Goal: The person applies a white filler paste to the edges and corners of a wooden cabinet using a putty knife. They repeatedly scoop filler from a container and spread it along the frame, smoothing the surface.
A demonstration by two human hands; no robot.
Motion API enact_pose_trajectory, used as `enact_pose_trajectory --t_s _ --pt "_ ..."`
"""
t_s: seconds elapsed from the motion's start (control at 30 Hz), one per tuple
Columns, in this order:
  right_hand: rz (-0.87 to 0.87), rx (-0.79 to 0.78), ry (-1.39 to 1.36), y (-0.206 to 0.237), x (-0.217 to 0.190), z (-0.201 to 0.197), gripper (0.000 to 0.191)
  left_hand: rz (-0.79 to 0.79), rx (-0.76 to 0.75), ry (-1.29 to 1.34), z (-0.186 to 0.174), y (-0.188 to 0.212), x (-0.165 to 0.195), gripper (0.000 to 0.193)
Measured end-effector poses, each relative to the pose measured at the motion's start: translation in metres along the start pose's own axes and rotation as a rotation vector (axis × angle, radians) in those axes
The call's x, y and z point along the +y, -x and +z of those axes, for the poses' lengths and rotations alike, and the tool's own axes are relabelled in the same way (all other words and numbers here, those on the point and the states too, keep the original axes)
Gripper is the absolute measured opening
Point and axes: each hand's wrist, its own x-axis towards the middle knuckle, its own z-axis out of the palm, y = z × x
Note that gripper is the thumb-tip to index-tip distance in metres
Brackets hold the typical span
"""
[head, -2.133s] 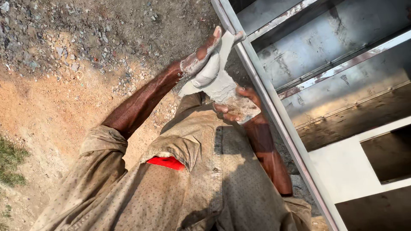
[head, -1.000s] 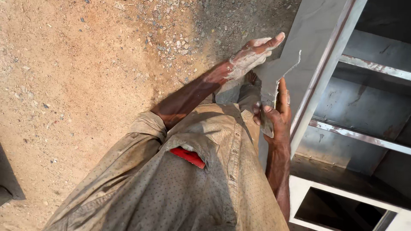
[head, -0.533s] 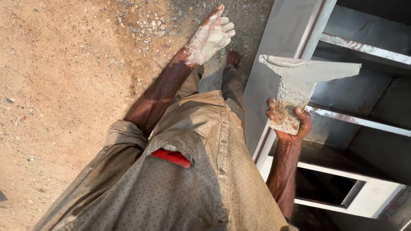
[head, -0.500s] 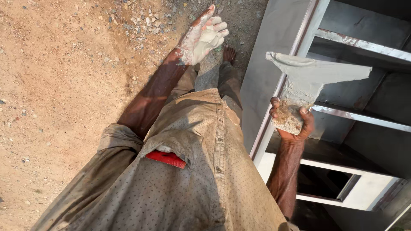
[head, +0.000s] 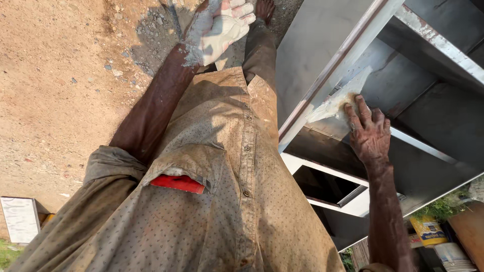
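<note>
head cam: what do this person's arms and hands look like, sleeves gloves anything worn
Both forearms are bare. The left sleeve of a dusty olive-tan dotted button shirt is rolled up to the elbow. The left hand is caked in pale whitish-grey paste, with no glove evident. The right hand is ungloved, smeared with dried paste and grime. No watch or rings show.

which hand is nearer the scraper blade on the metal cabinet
Right. The right hand presses the putty-smeared scraper blade against the grey metal cabinet. The left hand, coated in white putty, is held away over the gravel.
</note>
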Motion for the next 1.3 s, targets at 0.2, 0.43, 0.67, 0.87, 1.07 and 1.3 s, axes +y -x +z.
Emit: enact_pose_trajectory --t_s 0.2,0.43,0.67,0.87,1.07,1.3 --pt "-0.079 -0.054 0.068 -0.006 0.021 0.048 0.069 0.149 -0.031 -0.053 -0.022 0.014 -0.034 0.020" --pt "-0.183 -0.068 0.160 -0.023 0.026 0.061 0.067 0.198 0.045 0.011 -0.029 0.041 -0.039 0.015" --pt "-0.148 -0.206 0.204 -0.023 0.024 0.038 0.071 0.199 0.183 0.029 -0.012 0.044 -0.032 0.031" --pt "-0.036 -0.061 0.018 -0.026 0.015 0.003 0.069 0.280 0.168 0.127 0.008 0.038 -0.029 0.045" --pt "-0.053 -0.318 0.331 -0.058 0.005 -0.002 0.064 0.292 0.257 0.159 0.034 0.031 -0.022 0.037" --pt "-0.048 -0.453 0.387 -0.064 -0.002 -0.010 0.071 0.297 0.301 0.144 0.037 0.043 -0.017 0.039"
